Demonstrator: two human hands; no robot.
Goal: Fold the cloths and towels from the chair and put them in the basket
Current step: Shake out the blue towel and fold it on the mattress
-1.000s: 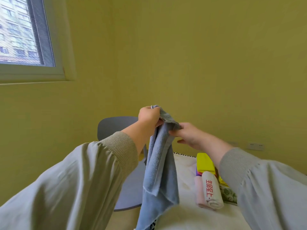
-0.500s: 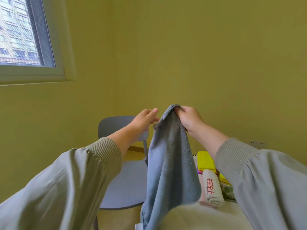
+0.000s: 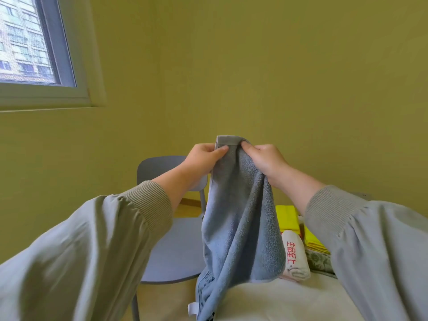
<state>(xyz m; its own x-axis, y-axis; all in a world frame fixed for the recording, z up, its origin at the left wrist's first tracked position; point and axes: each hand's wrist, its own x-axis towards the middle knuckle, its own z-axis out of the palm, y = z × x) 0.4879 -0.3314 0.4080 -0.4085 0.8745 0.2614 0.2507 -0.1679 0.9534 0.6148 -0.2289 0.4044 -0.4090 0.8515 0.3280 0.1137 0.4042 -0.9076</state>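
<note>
The towel [image 3: 238, 216], blue-grey terry, hangs in the air in front of the person, held by its top edge. The left hand [image 3: 203, 158] pinches that edge from the left, thumb on the near face. The right hand [image 3: 266, 161] grips it from the right with fingers curled into the cloth. The two hands are close together, and a short stretch of hem stands up between them. The towel falls in loose folds, and its lower end rests on a pale surface [image 3: 289, 302] at the bottom of the view. Behind and to the left stands a grey chair [image 3: 171, 246] with a bare seat. To the right of the towel, on the pale surface, lie a rolled white towel [image 3: 295, 258] with red characters, yellow cloths [image 3: 287, 216] and a patterned cloth [image 3: 320, 260]. Grey sleeves [image 3: 92, 251] cover both forearms. A window [image 3: 27, 42] sits upper left in the yellow-green wall [image 3: 278, 77].
</note>
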